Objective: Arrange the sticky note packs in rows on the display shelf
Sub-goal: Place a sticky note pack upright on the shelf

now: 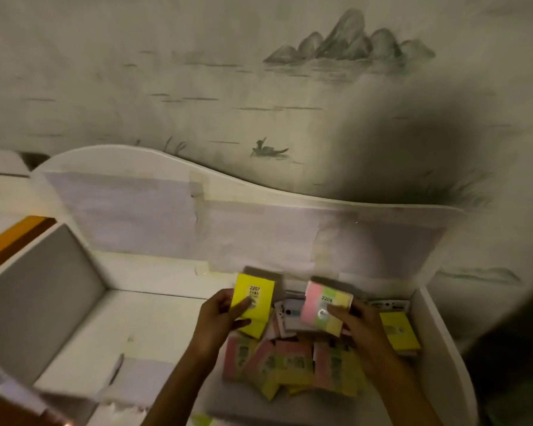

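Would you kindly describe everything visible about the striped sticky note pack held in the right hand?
The striped pack is a squarish block of paper notes with pink, green and yellow bands, seemingly wrapped in clear film. A label on its face reads 2209 above a round sticker. The right hand grips its lower right corner, thumb on the face, holding it tilted above the jumbled packs in the white display shelf.

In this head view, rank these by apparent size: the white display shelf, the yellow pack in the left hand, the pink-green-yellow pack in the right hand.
1. White display shelf, by far the largest.
2. Plain yellow sticky note pack and pink-green-yellow striped sticky note pack: they look alike in size, so I won't rank them.
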The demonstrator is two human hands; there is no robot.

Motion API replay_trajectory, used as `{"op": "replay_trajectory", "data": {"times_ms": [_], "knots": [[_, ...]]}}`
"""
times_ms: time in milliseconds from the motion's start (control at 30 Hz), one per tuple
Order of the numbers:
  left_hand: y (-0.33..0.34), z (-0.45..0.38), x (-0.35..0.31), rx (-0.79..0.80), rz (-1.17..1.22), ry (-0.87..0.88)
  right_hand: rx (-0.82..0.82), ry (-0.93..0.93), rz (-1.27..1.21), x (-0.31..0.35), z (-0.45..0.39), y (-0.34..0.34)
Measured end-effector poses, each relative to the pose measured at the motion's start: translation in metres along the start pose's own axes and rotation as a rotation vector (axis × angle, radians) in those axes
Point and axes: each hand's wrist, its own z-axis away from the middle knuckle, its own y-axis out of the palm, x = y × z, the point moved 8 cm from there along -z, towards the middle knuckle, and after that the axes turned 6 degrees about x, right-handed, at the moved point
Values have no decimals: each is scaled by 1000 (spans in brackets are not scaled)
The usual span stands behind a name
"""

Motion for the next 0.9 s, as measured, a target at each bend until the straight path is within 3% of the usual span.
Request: {"op": "replay_trajectory", "data": {"times_ms": [233, 633, 900], "knots": [[-50, 60, -21, -181, 104, 79, 202, 19, -250, -3, 20, 66], [-192, 174, -62, -461, 159, 208, 512, -15, -213, 1, 96, 226], [-337, 270, -89, -548, 137, 287, 658, -69, -173, 11, 208, 384]]}}
